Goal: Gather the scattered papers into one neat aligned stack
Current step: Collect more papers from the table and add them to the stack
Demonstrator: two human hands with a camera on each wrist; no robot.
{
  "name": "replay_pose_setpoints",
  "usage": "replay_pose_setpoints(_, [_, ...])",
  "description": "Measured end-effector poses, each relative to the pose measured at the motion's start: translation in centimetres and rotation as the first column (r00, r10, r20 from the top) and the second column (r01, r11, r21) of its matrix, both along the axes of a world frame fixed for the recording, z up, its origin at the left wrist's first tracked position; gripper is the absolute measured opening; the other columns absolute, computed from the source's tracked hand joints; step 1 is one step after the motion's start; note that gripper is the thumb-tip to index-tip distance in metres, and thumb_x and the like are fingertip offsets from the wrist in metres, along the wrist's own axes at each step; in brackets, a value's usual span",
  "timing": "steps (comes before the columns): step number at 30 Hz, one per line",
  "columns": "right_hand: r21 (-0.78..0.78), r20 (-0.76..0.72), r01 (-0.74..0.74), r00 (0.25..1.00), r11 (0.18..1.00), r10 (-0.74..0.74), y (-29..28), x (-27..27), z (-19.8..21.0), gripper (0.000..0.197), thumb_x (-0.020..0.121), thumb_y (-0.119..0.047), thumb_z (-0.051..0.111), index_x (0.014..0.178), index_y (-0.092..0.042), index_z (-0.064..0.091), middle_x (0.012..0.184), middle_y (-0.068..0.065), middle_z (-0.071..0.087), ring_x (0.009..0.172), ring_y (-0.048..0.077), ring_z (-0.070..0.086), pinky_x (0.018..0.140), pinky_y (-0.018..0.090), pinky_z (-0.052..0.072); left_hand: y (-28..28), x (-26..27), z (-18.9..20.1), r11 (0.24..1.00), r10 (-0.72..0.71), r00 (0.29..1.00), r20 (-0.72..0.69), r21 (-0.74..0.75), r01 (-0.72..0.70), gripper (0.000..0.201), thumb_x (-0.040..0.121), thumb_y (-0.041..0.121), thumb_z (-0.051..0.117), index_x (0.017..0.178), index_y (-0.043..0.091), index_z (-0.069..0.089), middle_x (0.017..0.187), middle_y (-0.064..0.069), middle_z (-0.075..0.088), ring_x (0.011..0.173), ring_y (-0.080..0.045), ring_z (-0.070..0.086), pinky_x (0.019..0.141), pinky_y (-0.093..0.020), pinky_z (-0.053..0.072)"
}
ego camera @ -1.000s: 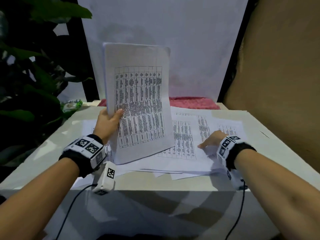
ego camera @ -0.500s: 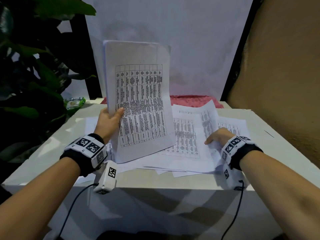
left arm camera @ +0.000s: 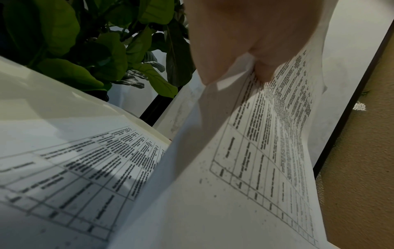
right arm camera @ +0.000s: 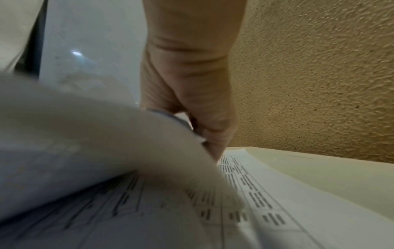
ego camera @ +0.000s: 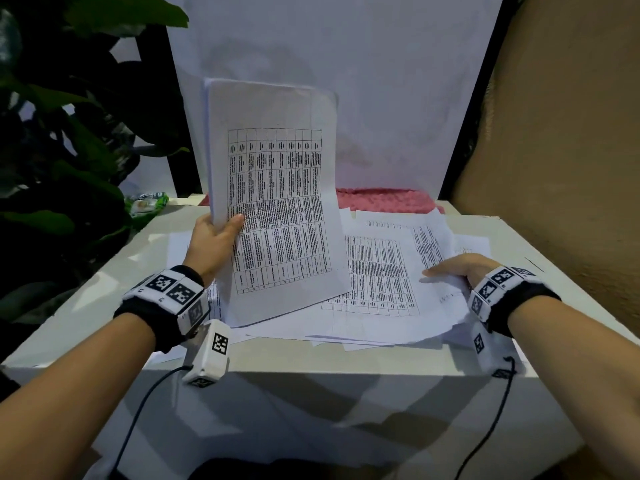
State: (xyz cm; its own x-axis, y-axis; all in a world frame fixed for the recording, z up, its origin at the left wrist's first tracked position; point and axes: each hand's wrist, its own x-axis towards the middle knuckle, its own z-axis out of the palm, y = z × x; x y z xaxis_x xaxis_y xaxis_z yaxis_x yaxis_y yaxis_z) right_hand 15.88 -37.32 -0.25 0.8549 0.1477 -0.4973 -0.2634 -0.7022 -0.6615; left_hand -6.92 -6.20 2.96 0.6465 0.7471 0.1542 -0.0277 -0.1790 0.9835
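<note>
Left hand (ego camera: 213,239) grips upright sheaf (ego camera: 273,202) at frame centre; right hand (ego camera: 457,270) pinches curled top sheet (ego camera: 398,271), centre-right. One held sheaf, one loose pile; sheet count unreadable.

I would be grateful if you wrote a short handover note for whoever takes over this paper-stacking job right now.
Left hand: grips the gathered stack by its left edge, holding it upright with its bottom edge on the loose papers.
Right hand: thumb on top and fingers underneath the right edge of a loose sheet, whose edge is curled up off the pile.
Loose papers: overlapping and askew on the white table, some under the stack and by the left wrist.
Done: several sheets are collected in the left hand's grip.
Left: add the lifted sheet, collect the rest, square the edges, lay the stack down.
</note>
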Motion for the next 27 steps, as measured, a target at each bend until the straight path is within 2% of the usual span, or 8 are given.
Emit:
replay_pose_setpoints(2, [0.031, -0.04, -0.005, 0.999, 1.0, 0.006, 0.5, -0.6, 0.3, 0.062, 0.071, -0.02, 0.079, 0.122, 0.002, 0.054, 0.115, 0.02, 0.066, 0.101, 0.027, 0.066, 0.088, 0.037, 0.052, -0.2, -0.1, 0.1, 1.0, 0.003, 1.0, -0.007, -0.012, -0.003, 0.046, 0.092, 0.023, 0.054, 0.128, -0.002, 0.039, 0.081, 0.003, 0.05, 0.072, -0.011, 0.049, 0.091, -0.044, 0.048])
replay_pose_setpoints(5, [-0.013, -0.045, -0.023, 0.999, 1.0, 0.022, 0.6, -0.2, -0.2, 0.075, 0.057, -0.027, 0.086, 0.12, 0.003, 0.058, 0.124, 0.022, 0.06, 0.117, 0.035, 0.056, 0.103, 0.045, 0.043, -0.2, -0.1, 0.1, 0.999, 0.008, 1.0, 0.006, -0.041, -0.007, 0.042, 0.093, 0.023, 0.054, 0.126, 0.001, 0.039, 0.082, 0.003, 0.049, 0.074, -0.011, 0.049, 0.092, -0.043, 0.046])
replay_pose_setpoints(8, [-0.028, -0.084, -0.048, 0.995, 0.998, 0.046, 0.5, 0.0, -0.3, 0.069, 0.045, -0.024, 0.091, 0.103, 0.005, 0.068, 0.12, 0.018, 0.063, 0.119, 0.035, 0.054, 0.104, 0.047, 0.041, -0.5, -0.3, 0.3, 1.0, -0.007, 1.0, 0.028, -0.016, 0.007, 0.009, 0.094, 0.02, 0.052, 0.091, 0.014, 0.047, 0.077, 0.001, 0.048, 0.069, -0.011, 0.047, 0.085, -0.04, 0.045])
replay_pose_setpoints(11, [0.038, -0.115, -0.006, 0.993, 0.999, 0.01, 0.9, -1.4, -0.5, 0.04, 0.041, -0.021, 0.092, 0.071, 0.0, 0.077, 0.113, 0.009, 0.064, 0.129, 0.033, 0.045, 0.106, 0.04, 0.038, -1.2, -0.2, 0.5, 1.0, -0.002, 0.999, 0.051, -0.009, 0.003, 0.023, 0.095, 0.016, 0.05, 0.076, 0.024, 0.04, 0.074, 0.001, 0.047, 0.066, -0.011, 0.046, 0.076, -0.034, 0.045])
replay_pose_setpoints(15, [0.044, 0.039, 0.048, 0.998, 0.998, -0.05, 3.0, -2.2, -1.4, 0.052, 0.072, -0.006, 0.077, 0.116, 0.013, 0.057, 0.123, 0.019, 0.059, 0.119, 0.036, 0.053, 0.101, 0.039, 0.041, -1.7, -0.1, 0.6, 1.0, -0.002, 0.997, 0.073, -0.004, 0.003, 0.025, 0.095, 0.016, 0.05, 0.075, 0.024, 0.037, 0.072, 0.0, 0.043, 0.064, -0.011, 0.042, 0.066, -0.029, 0.041])
replay_pose_setpoints(19, [0.023, 0.039, 0.015, 0.999, 1.0, -0.016, 3.5, -2.2, -0.6, 0.038, 0.065, -0.001, 0.08, 0.097, 0.01, 0.062, 0.104, 0.019, 0.056, 0.104, 0.036, 0.055, 0.088, 0.037, 0.045, -1.4, 0.0, 0.5, 1.0, 0.002, 0.999, 0.044, -0.025, 0.0, 0.009, 0.094, 0.019, 0.052, 0.092, 0.014, 0.044, 0.076, 0.001, 0.045, 0.066, -0.01, 0.044, 0.071, -0.031, 0.045])
replay_pose_setpoints(22, [0.055, 0.177, 0.035, 0.983, 0.998, -0.044, 2.0, -1.0, 0.9, 0.053, 0.061, -0.002, 0.082, 0.106, 0.013, 0.058, 0.111, 0.02, 0.061, 0.105, 0.038, 0.057, 0.088, 0.042, 0.049, -1.0, -0.2, 0.5, 0.998, 0.005, 1.0, 0.006, -0.058, -0.004, 0.038, 0.092, 0.023, 0.055, 0.121, 0.0, 0.044, 0.081, 0.002, 0.049, 0.07, -0.01, 0.048, 0.085, -0.04, 0.046])
replay_pose_setpoints(27, [0.173, 0.452, 0.176, 0.86, 0.969, -0.237, -0.1, -0.2, 5.3, 0.052, 0.071, -0.006, 0.078, 0.113, 0.012, 0.055, 0.105, 0.021, 0.061, 0.098, 0.032, 0.059, 0.082, 0.033, 0.047, -0.8, 0.2, 0.6, 0.999, 0.032, 0.999, 0.02, 0.02, -0.032, 0.009, 0.095, 0.018, 0.05, 0.091, 0.009, 0.052, 0.068, -0.001, 0.045, 0.06, -0.013, 0.043, 0.061, -0.029, 0.043])
